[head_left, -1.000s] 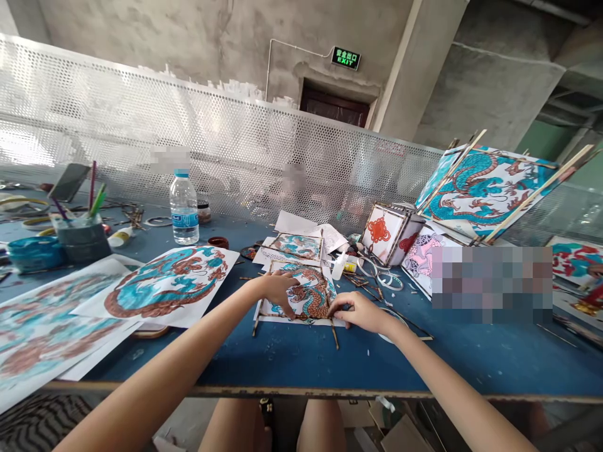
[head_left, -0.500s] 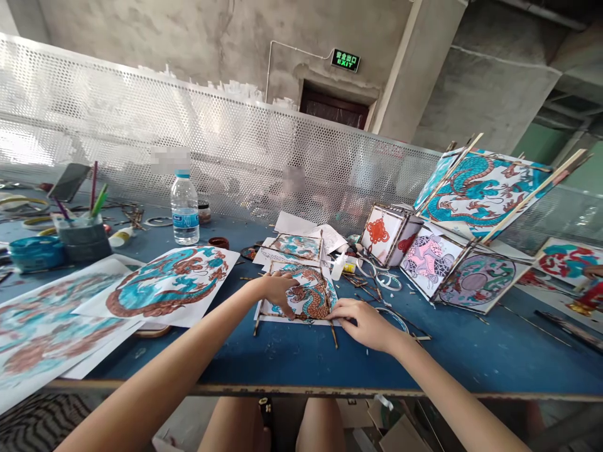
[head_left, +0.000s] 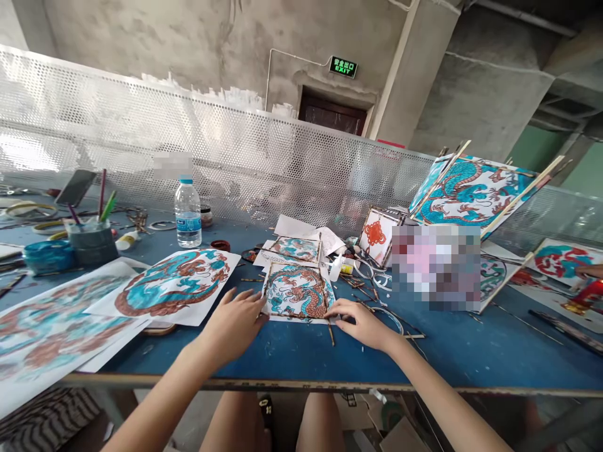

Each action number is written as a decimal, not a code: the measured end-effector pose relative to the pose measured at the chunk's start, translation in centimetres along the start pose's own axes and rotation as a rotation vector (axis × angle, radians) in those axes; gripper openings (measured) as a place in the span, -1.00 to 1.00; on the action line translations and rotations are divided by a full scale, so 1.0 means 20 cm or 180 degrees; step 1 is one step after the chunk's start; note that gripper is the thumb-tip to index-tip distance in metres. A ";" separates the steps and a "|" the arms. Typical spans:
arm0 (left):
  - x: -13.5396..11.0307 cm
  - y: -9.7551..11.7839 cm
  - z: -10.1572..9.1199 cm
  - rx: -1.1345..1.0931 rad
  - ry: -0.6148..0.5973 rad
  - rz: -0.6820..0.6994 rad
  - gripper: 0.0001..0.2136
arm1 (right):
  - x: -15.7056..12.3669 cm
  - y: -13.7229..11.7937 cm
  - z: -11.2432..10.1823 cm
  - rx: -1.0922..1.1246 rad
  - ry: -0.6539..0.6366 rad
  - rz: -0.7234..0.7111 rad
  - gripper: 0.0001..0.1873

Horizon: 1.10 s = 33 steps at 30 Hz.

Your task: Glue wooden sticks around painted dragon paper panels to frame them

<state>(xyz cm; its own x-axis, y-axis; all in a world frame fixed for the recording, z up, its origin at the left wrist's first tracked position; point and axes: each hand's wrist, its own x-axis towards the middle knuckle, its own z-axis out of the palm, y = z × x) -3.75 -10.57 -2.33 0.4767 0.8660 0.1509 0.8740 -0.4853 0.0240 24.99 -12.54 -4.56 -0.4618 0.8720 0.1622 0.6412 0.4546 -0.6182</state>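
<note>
A small square dragon painting (head_left: 298, 294) in teal and brown lies on the blue table (head_left: 452, 358), framed by thin wooden sticks (head_left: 330, 329). My left hand (head_left: 235, 321) lies open and flat at the painting's lower left corner, fingers spread and pointing forward. My right hand (head_left: 360, 320) rests at the painting's lower right corner, fingers bent and pressed onto the paper edge and the stick there.
Large dragon sheets (head_left: 172, 285) cover the left side. A water bottle (head_left: 188, 213), a brush cup (head_left: 92, 242) and a teal tub (head_left: 47, 256) stand behind them. A glue bottle (head_left: 336, 267), paper lantern panels (head_left: 471, 191) and loose sticks lie right. A perforated metal screen (head_left: 235, 150) backs the table.
My left hand has slid off the painting's middle to its lower left corner and opened flat. My right hand stayed at the lower right corner. The view shifted slightly.
</note>
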 end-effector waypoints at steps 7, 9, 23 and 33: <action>-0.13 -0.03 0.20 -0.0063 0.0523 -0.0033 -0.59 | -0.03 -0.03 0.02 -0.0307 0.0147 0.0023 -0.63; -0.14 -0.04 0.19 -0.0033 0.0652 0.0012 -0.59 | -0.03 -0.03 0.03 -0.0346 0.0169 0.0024 -0.63; -0.10 -0.14 0.16 -0.0390 0.0497 0.0042 -0.60 | -0.04 -0.04 0.03 -0.0415 0.0143 -0.0049 -0.62; -0.09 0.04 0.13 -0.0329 0.0520 0.0180 -0.56 | -0.02 -0.01 0.03 -0.0304 0.0138 -0.0050 -0.69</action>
<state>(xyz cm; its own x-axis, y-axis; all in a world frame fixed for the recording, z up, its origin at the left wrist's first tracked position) -3.62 -12.25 -5.19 0.4959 0.8099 0.3132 0.8278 -0.5498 0.1111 24.65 -13.14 -5.02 -0.4466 0.8708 0.2056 0.6906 0.4815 -0.5396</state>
